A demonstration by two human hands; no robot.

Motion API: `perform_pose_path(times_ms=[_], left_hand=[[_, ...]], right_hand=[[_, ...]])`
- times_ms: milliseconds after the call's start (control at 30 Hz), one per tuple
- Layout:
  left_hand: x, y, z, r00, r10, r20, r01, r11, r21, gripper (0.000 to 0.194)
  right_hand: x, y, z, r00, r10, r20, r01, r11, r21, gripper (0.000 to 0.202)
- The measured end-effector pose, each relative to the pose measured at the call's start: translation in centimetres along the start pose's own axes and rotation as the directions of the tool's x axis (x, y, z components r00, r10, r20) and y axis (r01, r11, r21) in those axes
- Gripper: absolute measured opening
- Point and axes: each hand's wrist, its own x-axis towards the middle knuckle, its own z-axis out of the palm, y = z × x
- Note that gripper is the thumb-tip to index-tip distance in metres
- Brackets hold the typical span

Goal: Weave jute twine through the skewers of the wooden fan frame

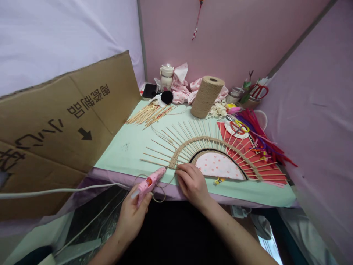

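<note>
My left hand is wrapped round a pink hot glue gun, its nozzle at the left end of a woven twine band. That band arcs across thin wooden sticks, which fan out from a half-round panel of pink dotted cloth edged in black. My right hand is closed at the band's lower left end, fingertips pressed together. A loose strand of twine loops between the hands, and its end runs up to the right fingers, where the grip is partly hidden. A yellow clip lies below the panel.
A large cardboard sheet stands at the left. Behind the fan are a bundle of sticks, a twine cone and a white bottle. Red sheets, scissors and coloured pipe cleaners lie right. A white cable crosses the left.
</note>
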Motion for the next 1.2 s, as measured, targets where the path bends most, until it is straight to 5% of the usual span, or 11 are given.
perform_pose_path(times_ms=[300, 1200], left_hand=[[-0.1, -0.8, -0.3, 0.994, 0.107, 0.035, -0.11, 0.985, 0.134, 0.038], [0.3, -0.5, 0.1, 0.988, 0.14, 0.061, -0.149, 0.976, 0.161, 0.036]], right_hand=[[0.0, 0.0, 0.0, 1.0, 0.003, 0.006, -0.003, 1.0, -0.008, 0.02], [0.2, -0.1, -0.1, 1.0, 0.008, 0.01, -0.007, 1.0, -0.026, 0.018]])
